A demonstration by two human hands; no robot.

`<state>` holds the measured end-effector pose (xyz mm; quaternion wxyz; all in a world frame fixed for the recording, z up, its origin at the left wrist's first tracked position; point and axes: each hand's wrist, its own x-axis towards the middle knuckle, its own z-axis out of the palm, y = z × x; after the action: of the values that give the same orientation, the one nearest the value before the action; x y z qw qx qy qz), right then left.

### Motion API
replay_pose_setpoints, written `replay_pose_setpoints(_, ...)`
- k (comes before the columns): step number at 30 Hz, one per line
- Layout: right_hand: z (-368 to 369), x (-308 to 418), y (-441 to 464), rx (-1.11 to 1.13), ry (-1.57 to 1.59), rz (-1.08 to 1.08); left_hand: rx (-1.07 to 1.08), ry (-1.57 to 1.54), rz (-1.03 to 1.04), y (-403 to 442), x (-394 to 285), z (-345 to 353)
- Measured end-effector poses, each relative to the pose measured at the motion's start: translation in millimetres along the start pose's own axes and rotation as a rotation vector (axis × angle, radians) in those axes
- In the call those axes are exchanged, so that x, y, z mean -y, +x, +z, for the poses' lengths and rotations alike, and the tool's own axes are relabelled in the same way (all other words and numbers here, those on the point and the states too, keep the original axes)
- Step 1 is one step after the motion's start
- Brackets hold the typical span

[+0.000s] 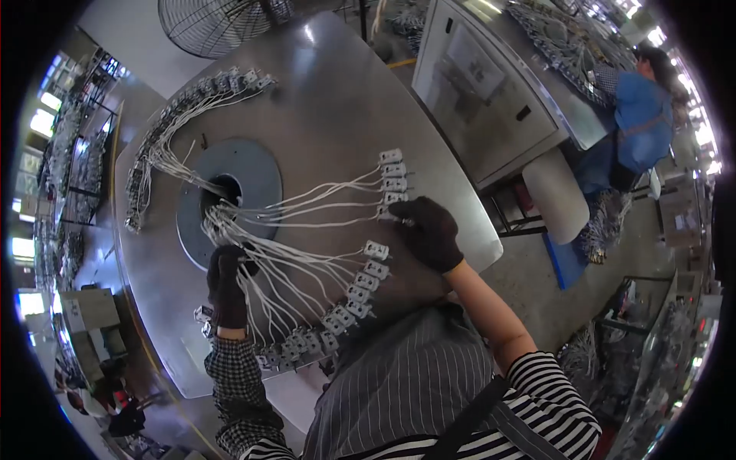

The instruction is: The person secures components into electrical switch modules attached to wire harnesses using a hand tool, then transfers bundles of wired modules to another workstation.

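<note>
My right hand (427, 234), in a dark glove, pinches a small white connector block (387, 211) at the near end of a short column of similar blocks (392, 170). White cables (314, 202) run from these blocks to the round hole in a grey disc (264, 180) on the metal table. My left hand (228, 290), also gloved, is closed at the cable bundle (230, 226) near the disc's front edge; its fingers partly hide the cables there. Several more blocks (337, 318) fan out along the table's front edge, close to my apron, with their cables spread towards the hole.
Another curved row of cabled blocks (165, 119) lies at the table's far left. A fan (222, 23) stands beyond the table. To the right are a metal cabinet (487, 92), a stool (556, 195) and a person in blue (642, 115) at another bench.
</note>
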<state>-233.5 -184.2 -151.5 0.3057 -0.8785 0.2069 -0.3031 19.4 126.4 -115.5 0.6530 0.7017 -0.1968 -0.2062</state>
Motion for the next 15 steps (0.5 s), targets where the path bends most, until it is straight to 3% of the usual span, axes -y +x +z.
replay_pose_setpoints(3, -3, -34, 46, -0.049, 0.012, -0.003, -0.114, -0.265, -0.053, 6, -12, 45)
replay_pose_setpoints(5, -2, -50, 77, -0.065, 0.030, -0.040, -0.125, -0.236, 0.014, 13, -5, 63)
replay_pose_setpoints(7, -3, -60, 103, 0.099, 0.155, 0.221, -0.167, -0.259, -0.004, 17, -10, 85)
replay_pose_setpoints(8, -2, -63, 113, 0.096, 0.154, 0.213, -0.169, -0.262, 0.004, 17, -10, 91)
replay_pose_setpoints(10, -1, -71, 132, 0.165, 0.207, 0.251, -0.341, -0.021, 0.156, 17, -9, 105)
replay_pose_setpoints(11, 2, -77, 137, 0.161, 0.206, 0.245, -0.423, 0.128, 0.364, 13, -26, 117)
replay_pose_setpoints(12, 5, -84, 143, 0.188, 0.294, 0.234, -0.422, 0.127, 0.370, 14, -45, 129)
replay_pose_setpoints(14, 3, -85, 157, 0.213, 0.377, 0.222, -0.477, 0.378, 0.838, 17, -74, 150)
replay_pose_setpoints(15, -1, -81, 165, 0.174, 0.453, 0.323, -0.482, 0.340, 0.779, 21, -70, 162)
